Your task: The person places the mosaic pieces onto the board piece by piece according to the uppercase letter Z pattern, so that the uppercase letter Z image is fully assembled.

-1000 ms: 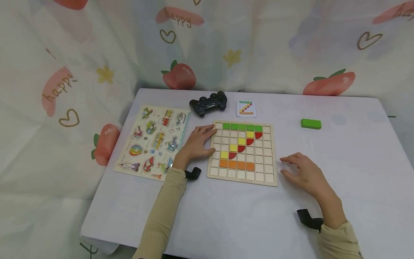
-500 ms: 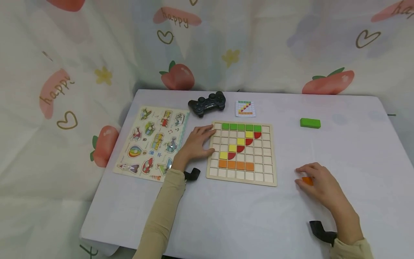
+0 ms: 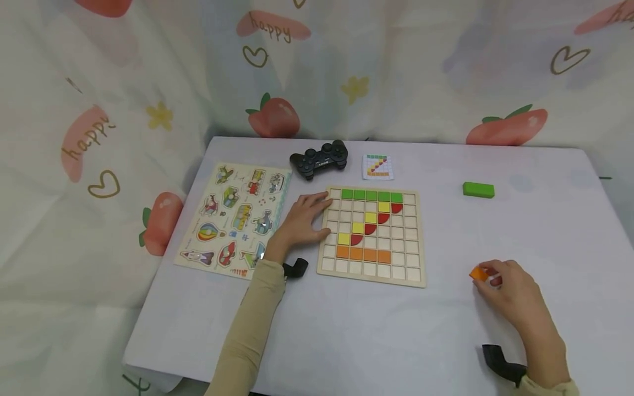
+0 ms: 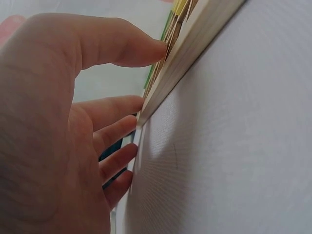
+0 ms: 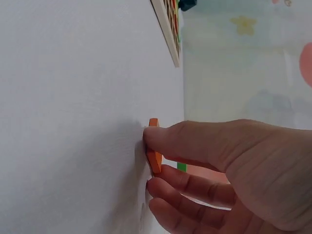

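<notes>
A wooden grid board (image 3: 410,231) lies flat on the table, with green, yellow and orange squares and red quarter-round pieces set in its cells. At its left edge, my left hand (image 3: 300,223) touches the frame with thumb and fingertips spread; the left wrist view shows the thumb (image 4: 141,51) on the rim. To the right of the board, my right hand (image 3: 512,291) pinches an orange square tile (image 3: 477,274) between thumb and fingers. In the right wrist view the orange tile (image 5: 154,158) is tilted on edge, close above the tablecloth.
A picture puzzle board (image 3: 233,220) lies partly beneath the left wrist. Behind the grid board are a black game controller (image 3: 319,159) and a small pattern card (image 3: 377,167). A green block (image 3: 478,190) sits at the back right. A patterned curtain (image 3: 411,66) hangs behind the table.
My right hand has moved right and toward the near edge, away from the grid board, and now pinches an orange tile. My left hand has stayed at the board's edge.
</notes>
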`<state>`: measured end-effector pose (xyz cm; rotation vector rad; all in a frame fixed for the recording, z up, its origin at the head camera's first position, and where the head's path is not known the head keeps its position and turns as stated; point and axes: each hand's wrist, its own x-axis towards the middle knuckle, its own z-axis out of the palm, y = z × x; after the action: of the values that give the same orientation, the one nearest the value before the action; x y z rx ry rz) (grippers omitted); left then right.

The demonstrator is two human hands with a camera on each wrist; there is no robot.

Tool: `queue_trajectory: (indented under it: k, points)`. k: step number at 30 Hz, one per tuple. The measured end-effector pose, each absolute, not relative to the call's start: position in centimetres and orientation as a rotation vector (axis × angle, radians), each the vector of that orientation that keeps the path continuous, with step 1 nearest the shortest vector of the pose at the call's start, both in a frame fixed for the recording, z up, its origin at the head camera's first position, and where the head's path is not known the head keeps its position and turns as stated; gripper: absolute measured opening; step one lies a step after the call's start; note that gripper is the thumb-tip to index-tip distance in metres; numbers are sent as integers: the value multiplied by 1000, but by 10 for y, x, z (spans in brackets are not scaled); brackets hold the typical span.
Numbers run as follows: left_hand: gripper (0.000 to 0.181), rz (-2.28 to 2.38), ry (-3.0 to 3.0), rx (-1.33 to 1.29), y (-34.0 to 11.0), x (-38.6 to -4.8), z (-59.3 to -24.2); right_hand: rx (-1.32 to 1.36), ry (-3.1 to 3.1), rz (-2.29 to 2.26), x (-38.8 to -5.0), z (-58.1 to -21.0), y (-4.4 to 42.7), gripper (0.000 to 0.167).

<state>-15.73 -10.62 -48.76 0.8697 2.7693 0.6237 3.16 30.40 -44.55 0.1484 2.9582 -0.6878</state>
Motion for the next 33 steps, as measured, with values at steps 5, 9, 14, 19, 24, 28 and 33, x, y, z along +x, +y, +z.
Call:
queue_trajectory:
  k: [5, 9, 14, 19, 24, 28, 33]
  points:
    - [77, 615, 2773, 888, -103, -160, -487, 73, 2993, -733, 22, -438, 297, 30]
    - [78, 620, 2770, 885, -102, -162, -485, -119, 3027, -860, 1, -429, 271, 24]
    - [78, 626, 2760, 880, -101, -162, -483, -374, 2969, -967, -27, -430, 237, 21]
    - [78, 633, 2756, 891, -99, -160, -483, -401, 2893, -954, -35, -435, 220, 22]
    - [78, 624, 2765, 878, -101, -158, -485, -366, 2811, -916, -33, -438, 215, 24]
    - [78, 624, 2766, 871, -102, -158, -486, -367, 2798, -889, -31, -441, 215, 24]
    - [77, 609, 2786, 856, -106, -157, -489, -368, 2786, -897, -31, -442, 212, 24]
